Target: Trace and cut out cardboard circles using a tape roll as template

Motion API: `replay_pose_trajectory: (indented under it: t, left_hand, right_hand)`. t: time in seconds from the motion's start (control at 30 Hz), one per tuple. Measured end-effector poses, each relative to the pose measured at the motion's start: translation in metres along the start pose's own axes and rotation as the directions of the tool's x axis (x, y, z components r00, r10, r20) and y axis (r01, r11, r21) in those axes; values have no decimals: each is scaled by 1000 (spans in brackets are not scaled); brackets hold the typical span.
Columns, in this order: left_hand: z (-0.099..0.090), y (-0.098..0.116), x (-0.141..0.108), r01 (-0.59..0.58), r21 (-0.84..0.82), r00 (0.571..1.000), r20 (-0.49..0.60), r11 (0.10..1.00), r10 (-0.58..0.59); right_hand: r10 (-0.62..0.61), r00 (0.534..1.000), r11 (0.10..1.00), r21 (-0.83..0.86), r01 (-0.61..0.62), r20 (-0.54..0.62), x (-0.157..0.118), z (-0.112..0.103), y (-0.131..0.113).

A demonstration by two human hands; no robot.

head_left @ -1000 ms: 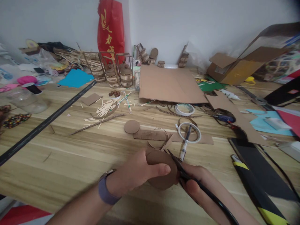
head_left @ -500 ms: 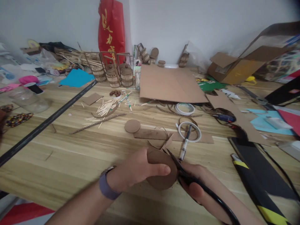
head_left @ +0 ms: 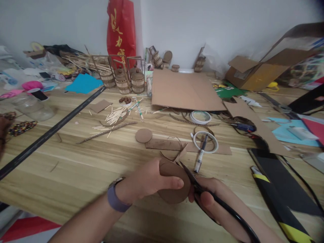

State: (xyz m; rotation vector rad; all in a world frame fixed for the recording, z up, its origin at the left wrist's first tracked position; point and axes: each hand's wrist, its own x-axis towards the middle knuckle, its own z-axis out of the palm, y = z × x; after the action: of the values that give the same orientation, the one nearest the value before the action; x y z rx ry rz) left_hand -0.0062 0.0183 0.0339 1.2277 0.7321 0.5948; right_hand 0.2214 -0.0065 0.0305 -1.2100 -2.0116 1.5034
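Cardboard disc (head_left: pixel 174 171), barely shifted, stays pinched in left hand (head_left: pixel 149 179); right hand (head_left: pixel 212 186) still grips scissors (head_left: pixel 196 186).

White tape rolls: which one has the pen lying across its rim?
The roll nearer the right hand: the pen crosses its near rim. The farther tape, by the large cardboard sheet, has none.

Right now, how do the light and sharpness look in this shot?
Head view: dim, soft light, with a pale sheen along the black scissors; the cardboard disc in the left hand looks shaded. Head view, edges: the top right corner darkens, and the patterned material at far right looks blurred.
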Motion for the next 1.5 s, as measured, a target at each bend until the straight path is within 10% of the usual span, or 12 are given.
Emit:
replay_pose_trajectory:
  t: [0.83,1.17,1.5]
  left_hand:
    - [-1,2,1,90,-69,994,-48,994,-94]
    - [9,-9,3,149,-18,985,-86,989,-150]
    - [22,-15,11,-52,-506,940,-317,861,-129]
  right_hand:
    - [-60,997,996,-65,57,-50,1,-1,5]
    - [293,925,922,326,-207,-241,11,12,-8]
    - [276,913,926,337,-169,-300,11,17,-14]
